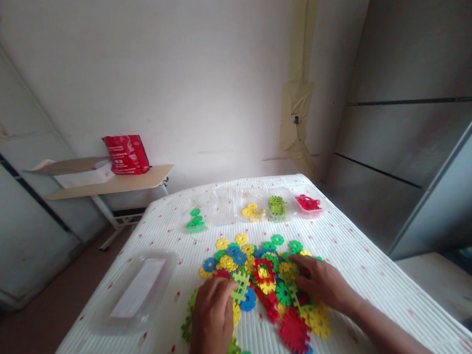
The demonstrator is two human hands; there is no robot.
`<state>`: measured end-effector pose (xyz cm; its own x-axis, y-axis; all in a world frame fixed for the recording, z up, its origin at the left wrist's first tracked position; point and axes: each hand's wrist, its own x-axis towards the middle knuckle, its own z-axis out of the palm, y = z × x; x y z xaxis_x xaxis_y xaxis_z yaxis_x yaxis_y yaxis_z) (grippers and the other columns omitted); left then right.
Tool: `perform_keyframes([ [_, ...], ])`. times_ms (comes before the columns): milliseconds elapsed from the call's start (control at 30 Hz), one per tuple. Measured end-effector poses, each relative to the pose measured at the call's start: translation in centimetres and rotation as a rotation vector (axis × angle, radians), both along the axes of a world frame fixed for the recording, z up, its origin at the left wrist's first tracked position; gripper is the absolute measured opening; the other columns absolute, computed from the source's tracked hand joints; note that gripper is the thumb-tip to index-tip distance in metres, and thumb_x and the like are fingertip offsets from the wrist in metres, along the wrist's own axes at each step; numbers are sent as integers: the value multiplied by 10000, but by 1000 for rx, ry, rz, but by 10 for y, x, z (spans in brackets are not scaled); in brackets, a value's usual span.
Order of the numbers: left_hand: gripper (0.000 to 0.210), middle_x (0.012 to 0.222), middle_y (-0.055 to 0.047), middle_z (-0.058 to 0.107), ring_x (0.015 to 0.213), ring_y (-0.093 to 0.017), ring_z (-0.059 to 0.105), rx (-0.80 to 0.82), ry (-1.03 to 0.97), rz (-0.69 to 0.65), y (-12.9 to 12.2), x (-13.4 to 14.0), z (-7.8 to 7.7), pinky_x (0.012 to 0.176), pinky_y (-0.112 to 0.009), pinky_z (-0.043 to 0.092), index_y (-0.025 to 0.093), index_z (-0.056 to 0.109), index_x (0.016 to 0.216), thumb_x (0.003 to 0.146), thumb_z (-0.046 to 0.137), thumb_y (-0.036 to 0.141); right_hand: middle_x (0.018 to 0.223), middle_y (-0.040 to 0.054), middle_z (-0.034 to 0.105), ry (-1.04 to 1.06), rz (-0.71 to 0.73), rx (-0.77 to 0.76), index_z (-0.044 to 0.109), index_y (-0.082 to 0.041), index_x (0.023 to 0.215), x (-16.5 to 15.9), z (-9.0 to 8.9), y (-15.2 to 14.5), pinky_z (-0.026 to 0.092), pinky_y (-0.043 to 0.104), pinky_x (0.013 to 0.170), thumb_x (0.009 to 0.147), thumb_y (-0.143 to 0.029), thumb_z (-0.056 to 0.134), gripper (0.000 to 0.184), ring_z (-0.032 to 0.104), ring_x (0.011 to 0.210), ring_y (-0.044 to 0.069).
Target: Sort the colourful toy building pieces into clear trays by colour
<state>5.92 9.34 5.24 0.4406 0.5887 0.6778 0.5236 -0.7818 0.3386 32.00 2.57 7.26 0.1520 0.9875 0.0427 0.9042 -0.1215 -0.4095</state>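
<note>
A mixed pile of plastic building pieces lies before me: notched discs in yellow point(317, 321), blue point(248, 300) and green point(283, 293), plus square pieces in red point(294, 330) and light green. My left hand point(209, 313) is at the pile's left side, fingers closed on a light-green square piece point(241, 286). Over the right side reaches my right hand point(323, 281), its fingers apart and touching pieces; I see none held in it. Below its fingers, another light-green piece point(297, 300) shows edge-on. The hand partly covers the pieces there.
Clear containers stand along the far side, holding green discs point(196, 221), yellow discs point(252, 210), light-green squares point(277, 205) and red pieces point(308, 202). A clear lid point(101, 318) with white paper lies left. Beyond are a side table point(148, 178) and a red bag point(127, 155).
</note>
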Motion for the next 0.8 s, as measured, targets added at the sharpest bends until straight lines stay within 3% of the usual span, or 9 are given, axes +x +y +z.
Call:
perform_keyframes([
  [300,252,797,-35,607,785,-164,561,31,-20,-1,0,0,1,701,-279,456,200,594,863,810,378,81,654,-27,561,88,-39,-17,588,-208,870,0,0,3,282,216,535,670,-184,490,224,477,579,105],
  [500,245,782,-35,605,770,-161,566,27,-22,2,1,1,3,683,-271,462,201,597,838,803,384,85,624,-36,520,410,42,32,567,-170,725,11,-3,6,308,199,512,662,-169,506,87,440,578,91],
  [667,246,803,-38,604,786,-159,566,26,-8,-10,2,0,0,700,-270,464,202,590,871,810,383,84,582,-38,523,577,25,134,565,-167,712,26,24,17,329,202,488,683,-273,556,111,443,534,89],
  [800,246,815,-41,605,798,-161,568,22,4,-3,3,-3,-2,714,-275,466,203,590,878,812,382,88,627,-10,602,419,-147,335,598,-169,723,54,54,52,380,223,544,665,-320,572,164,524,577,118],
])
